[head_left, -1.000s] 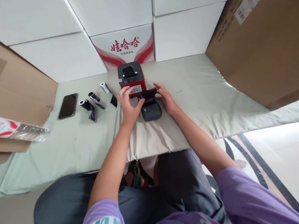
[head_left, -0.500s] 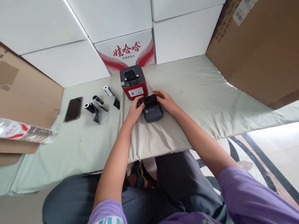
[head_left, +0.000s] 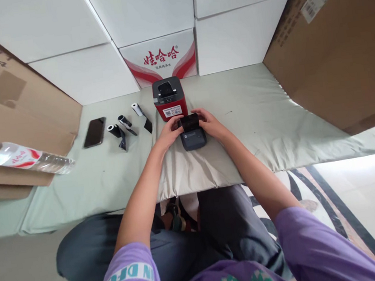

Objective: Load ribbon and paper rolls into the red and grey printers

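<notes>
A small dark portable printer (head_left: 193, 140) lies near the table's front edge, with its shiny black lid (head_left: 190, 122) tilted up at the back. My left hand (head_left: 171, 132) is closed on the left side of the printer beside the lid. On the opposite side my right hand (head_left: 210, 123) grips it, thumb toward the lid. Part of the fingertips is hidden behind the lid. Just behind the printer stands a red and black printer-like box (head_left: 174, 106) with a white label on its front and a black slip on top.
Several small paper rolls (head_left: 114, 130) with black tails lie to the left, near a dark phone (head_left: 94, 132). A water bottle (head_left: 22, 157) is at far left. Cardboard boxes flank the cloth-covered table (head_left: 243, 147) on the left and right (head_left: 344, 57); white boxes (head_left: 154, 8) line the back.
The whole view has shifted slightly. Both hands stay on the portable printer, their fingers moving only a little around the raised lid.
</notes>
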`<state>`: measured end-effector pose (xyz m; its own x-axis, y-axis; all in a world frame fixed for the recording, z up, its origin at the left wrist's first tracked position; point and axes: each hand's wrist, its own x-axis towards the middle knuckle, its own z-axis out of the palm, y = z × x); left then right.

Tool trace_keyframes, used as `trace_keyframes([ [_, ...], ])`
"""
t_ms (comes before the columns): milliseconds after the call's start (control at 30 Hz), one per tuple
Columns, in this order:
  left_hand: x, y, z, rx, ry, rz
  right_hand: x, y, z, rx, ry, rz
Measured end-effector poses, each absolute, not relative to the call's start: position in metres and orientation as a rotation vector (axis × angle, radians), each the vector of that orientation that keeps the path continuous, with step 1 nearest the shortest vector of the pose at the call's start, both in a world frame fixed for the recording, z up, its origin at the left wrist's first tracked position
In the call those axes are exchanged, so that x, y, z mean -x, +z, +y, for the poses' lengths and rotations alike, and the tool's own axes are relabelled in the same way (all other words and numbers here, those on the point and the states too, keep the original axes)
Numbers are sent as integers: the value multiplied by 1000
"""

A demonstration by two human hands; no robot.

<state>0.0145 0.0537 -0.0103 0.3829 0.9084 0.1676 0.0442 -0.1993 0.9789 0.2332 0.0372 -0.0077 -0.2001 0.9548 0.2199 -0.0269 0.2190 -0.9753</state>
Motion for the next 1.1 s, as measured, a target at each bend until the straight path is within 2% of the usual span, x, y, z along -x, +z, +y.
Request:
trace_keyframes([
  [500,-22,-24,40,-1642,1181,1032,-227,-14,33,959,1116,-1353],
  [867,-10,-23,38,-1650,1186,1042,-230,-13,29,1172,906,-1353],
  [1100,-4,-20,37,-1900,1160,1180,-225,-1,-16,1470,710,-1518],
])
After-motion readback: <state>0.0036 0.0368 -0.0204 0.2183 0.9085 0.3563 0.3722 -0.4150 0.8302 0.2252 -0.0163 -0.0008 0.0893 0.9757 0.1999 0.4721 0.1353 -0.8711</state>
